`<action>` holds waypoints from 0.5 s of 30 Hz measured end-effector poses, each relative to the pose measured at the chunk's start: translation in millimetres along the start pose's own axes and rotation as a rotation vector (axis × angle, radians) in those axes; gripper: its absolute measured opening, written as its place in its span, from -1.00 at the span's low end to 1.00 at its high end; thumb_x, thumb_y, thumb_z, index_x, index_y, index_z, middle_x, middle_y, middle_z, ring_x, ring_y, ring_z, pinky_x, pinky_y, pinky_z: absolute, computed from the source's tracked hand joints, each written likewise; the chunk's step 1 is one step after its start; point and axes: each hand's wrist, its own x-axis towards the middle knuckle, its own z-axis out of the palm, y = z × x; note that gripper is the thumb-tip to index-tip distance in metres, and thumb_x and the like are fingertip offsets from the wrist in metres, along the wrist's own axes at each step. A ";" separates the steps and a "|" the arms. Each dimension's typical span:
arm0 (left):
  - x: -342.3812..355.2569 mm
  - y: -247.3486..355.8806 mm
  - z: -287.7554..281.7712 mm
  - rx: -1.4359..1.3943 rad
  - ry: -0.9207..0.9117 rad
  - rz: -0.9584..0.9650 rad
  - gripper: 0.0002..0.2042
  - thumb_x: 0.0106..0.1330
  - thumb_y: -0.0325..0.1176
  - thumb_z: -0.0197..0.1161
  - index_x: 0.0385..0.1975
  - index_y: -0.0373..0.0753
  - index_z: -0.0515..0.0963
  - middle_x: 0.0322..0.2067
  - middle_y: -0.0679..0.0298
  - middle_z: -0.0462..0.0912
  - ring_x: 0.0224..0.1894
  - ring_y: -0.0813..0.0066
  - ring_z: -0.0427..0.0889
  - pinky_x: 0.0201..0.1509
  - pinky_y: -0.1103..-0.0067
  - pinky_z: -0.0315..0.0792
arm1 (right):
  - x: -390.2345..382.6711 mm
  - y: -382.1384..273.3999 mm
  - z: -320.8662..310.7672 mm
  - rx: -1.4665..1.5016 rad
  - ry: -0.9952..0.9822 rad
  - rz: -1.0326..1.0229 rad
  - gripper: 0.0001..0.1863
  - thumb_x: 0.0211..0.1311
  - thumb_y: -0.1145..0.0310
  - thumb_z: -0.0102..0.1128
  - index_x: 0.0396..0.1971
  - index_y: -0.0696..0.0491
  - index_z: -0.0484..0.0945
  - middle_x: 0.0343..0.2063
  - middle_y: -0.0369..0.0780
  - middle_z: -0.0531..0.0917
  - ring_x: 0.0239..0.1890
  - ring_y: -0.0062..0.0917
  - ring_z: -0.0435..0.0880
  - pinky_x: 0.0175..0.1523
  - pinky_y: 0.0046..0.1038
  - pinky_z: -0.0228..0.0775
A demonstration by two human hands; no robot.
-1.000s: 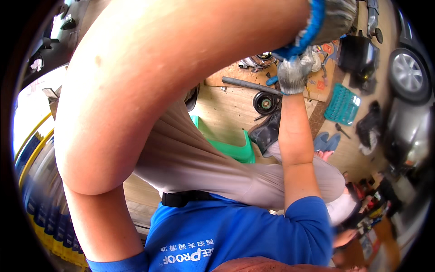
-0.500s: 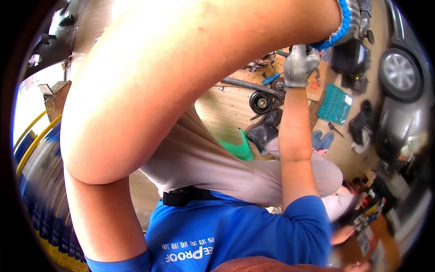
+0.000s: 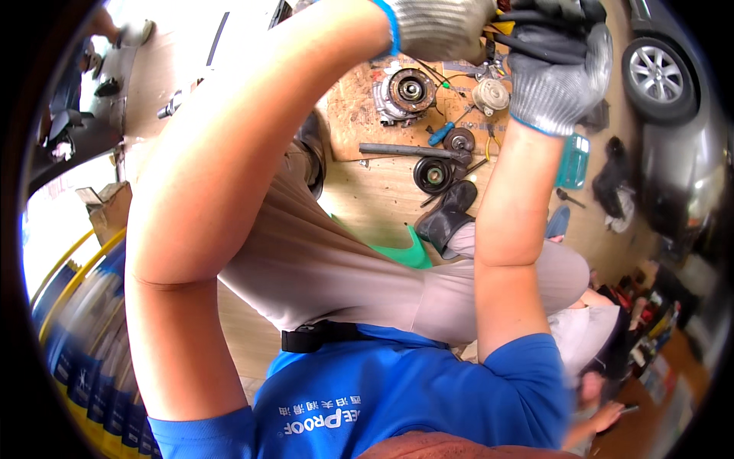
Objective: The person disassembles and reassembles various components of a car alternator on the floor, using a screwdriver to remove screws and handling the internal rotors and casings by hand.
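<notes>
Both my hands wear grey knit gloves at the top of the view. My left hand (image 3: 443, 30) comes in from the left, its fingers bent against the left end of a black cable-like part (image 3: 535, 47) with yellow bits. I cannot make out what those fingertips grip. My right hand (image 3: 556, 88) is wrapped round the black part, thumb on its right side. Below, on cardboard (image 3: 348, 122), lie a metal assembly with a round pulley (image 3: 409, 90), a pale round part (image 3: 490, 95) and a blue-handled screwdriver (image 3: 442, 134).
A metal bar (image 3: 405, 150), a small disc (image 3: 459, 141) and a black pulley (image 3: 433, 175) lie near my boot (image 3: 447, 218). A green stool-like piece (image 3: 409, 252) is beneath me. On the right are a teal case (image 3: 572, 162) and a parked car (image 3: 673, 176); yellow-topped containers (image 3: 84, 336) stand left.
Both hands have moved up; the left is now fully in sight at the top. My right hand has turned palm-up and holds the black part. The metal assembly has come into sight.
</notes>
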 end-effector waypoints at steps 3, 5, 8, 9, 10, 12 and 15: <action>-3.4 -4.7 -5.6 0.088 0.139 -0.076 -0.77 0.18 -0.30 0.21 -0.38 -0.36 0.65 -0.45 -0.13 0.69 -0.36 -0.10 0.73 -0.22 0.21 0.59 | 1.9 -13.2 15.3 -0.483 0.062 0.002 -0.64 0.50 0.35 0.11 0.19 0.18 0.53 -0.08 -0.17 0.70 -0.10 -0.43 0.69 0.11 -0.33 0.56; -11.3 -14.7 -6.6 0.243 0.274 -0.073 -0.83 0.19 -0.36 0.19 -0.41 -0.31 0.66 -0.49 -0.06 0.68 -0.42 -0.06 0.71 -0.26 0.21 0.58 | -4.2 -20.2 17.3 -1.260 -0.067 -0.124 -0.55 0.42 0.51 0.18 0.27 0.24 0.45 0.03 -0.14 0.67 0.00 -0.48 0.65 0.12 -0.52 0.51; -9.5 -28.1 0.7 0.516 0.345 -0.057 -0.88 0.18 -0.42 0.18 -0.46 -0.25 0.65 -0.54 0.00 0.66 -0.49 0.03 0.69 -0.36 0.22 0.55 | -7.9 -31.9 6.9 -1.361 -0.265 0.270 -0.67 0.47 0.33 0.21 0.10 0.20 0.61 -0.24 -0.28 0.71 -0.19 -0.59 0.66 0.03 -0.44 0.56; -8.7 -30.9 4.0 0.604 0.349 -0.041 -0.89 0.17 -0.43 0.18 -0.48 -0.24 0.65 -0.55 0.02 0.65 -0.52 0.07 0.69 -0.40 0.23 0.54 | -7.8 -33.8 1.1 -1.250 -0.104 0.478 -0.64 0.41 0.41 0.31 0.13 0.21 0.62 -0.24 -0.29 0.72 -0.26 -0.77 0.62 -0.14 -0.72 0.48; -7.8 -32.2 7.4 0.693 0.351 -0.024 -0.90 0.16 -0.43 0.18 -0.49 -0.23 0.64 -0.57 0.04 0.64 -0.54 0.11 0.68 -0.43 0.23 0.53 | -6.8 -36.4 -4.9 -1.254 -0.122 0.542 -0.65 0.42 0.40 0.31 0.12 0.21 0.63 -0.28 -0.31 0.72 -0.30 -0.78 0.61 -0.19 -0.72 0.46; -5.5 -32.0 12.3 0.682 0.307 -0.025 -0.89 0.14 -0.42 0.19 -0.54 -0.27 0.63 -0.59 0.04 0.62 -0.59 0.13 0.65 -0.51 0.23 0.50 | -5.9 -39.4 -16.8 -1.256 -0.155 0.671 -0.68 0.43 0.38 0.29 0.08 0.21 0.65 -0.35 -0.33 0.71 -0.39 -0.81 0.59 -0.28 -0.73 0.43; -1.3 -28.2 16.3 0.690 0.151 -0.278 -0.86 0.22 -0.43 0.13 -0.41 -0.27 0.65 -0.51 0.06 0.63 -0.47 0.08 0.67 -0.39 0.21 0.53 | -7.6 -32.3 -34.6 -1.257 -0.121 0.664 -0.72 0.46 0.35 0.26 0.03 0.19 0.67 -0.44 -0.37 0.68 -0.52 -0.82 0.54 -0.41 -0.74 0.36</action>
